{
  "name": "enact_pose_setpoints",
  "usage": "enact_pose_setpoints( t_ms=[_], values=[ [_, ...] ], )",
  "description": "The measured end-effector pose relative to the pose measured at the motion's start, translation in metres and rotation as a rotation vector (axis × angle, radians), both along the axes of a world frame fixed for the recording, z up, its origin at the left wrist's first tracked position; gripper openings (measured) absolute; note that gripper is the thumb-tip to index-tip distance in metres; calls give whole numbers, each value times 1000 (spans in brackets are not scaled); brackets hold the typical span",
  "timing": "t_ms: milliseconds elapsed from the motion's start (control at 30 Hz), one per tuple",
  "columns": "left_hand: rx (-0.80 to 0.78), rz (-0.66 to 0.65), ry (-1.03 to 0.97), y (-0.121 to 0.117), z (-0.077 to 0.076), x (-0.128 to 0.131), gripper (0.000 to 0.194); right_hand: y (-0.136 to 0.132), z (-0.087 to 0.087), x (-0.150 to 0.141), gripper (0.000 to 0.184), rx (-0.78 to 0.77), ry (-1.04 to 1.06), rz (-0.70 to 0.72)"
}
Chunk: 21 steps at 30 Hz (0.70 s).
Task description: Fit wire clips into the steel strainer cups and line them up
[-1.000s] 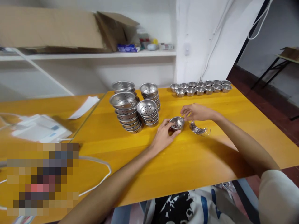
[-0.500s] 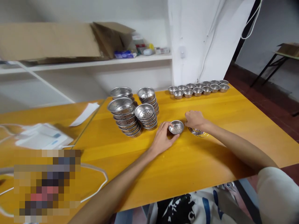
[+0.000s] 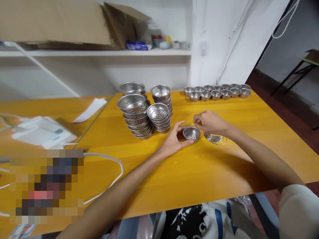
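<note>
A small perforated metal bowl (image 3: 191,134) stands on the yellow table. My left hand (image 3: 174,137) curves around its left side, thumb at the front and a finger at the back rim, with the index finger lifted. My right hand (image 3: 210,122) is pinched above the bowl's right rim; whatever lies between its fingertips is too small to make out. Below that hand, partly covered by it, lies a bundle of thin metal wire rings (image 3: 214,138). Left of the bowl rise stacks of perforated bowls, a small-bowl stack (image 3: 159,114) nearest and a larger-bowl stack (image 3: 134,113) beyond.
Two rows of small perforated bowls (image 3: 216,95) line the table's back right. A white device (image 3: 45,132), cables and a paper strip (image 3: 91,109) lie on the left table (image 3: 62,109). A cardboard box (image 3: 62,23) sits on the wall shelf. A pixelated patch covers the lower left.
My right hand has moved left from over the wire rings to the bowl's rim. My left index finger has lifted off the bowl. The camera view has shifted slightly.
</note>
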<state>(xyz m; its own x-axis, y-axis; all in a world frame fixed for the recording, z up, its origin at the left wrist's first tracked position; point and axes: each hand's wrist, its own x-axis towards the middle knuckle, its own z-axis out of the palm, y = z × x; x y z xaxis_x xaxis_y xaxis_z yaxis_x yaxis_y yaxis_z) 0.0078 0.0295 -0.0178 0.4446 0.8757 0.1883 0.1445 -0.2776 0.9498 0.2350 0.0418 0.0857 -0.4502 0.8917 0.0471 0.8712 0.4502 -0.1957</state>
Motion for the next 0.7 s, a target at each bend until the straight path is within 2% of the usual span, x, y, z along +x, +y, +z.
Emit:
enact_pose_setpoints(
  t_ms=[200, 467, 700],
  values=[
    [-84, -43, -68, 3, 0, -4, 86, 4, -14, -11, 28, 15, -130, 18],
    [-132, -27, -62, 1, 5, -3, 84, 6, -14, -9, 30, 58, -122, 25],
    [-102, -20, -35, -1, 8, -3, 78, 7, -16, -9, 30, 78, -125, -6]
  ],
)
